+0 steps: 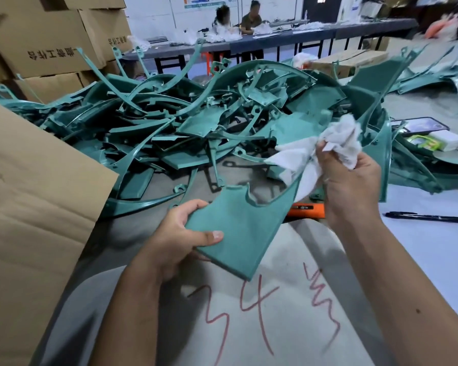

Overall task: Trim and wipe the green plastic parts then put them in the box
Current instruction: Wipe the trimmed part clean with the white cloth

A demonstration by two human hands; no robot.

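Looks like the wiping step: left hand (175,241) grips the green plastic part (238,225), right hand (349,186) clutches a white rag (336,143); next it probably needs boxing.

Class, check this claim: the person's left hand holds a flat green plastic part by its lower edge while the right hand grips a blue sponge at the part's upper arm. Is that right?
Not quite. The head view shows the right hand gripping a crumpled white cloth, not a blue sponge. The rest stands: the left hand holds the green plastic part.
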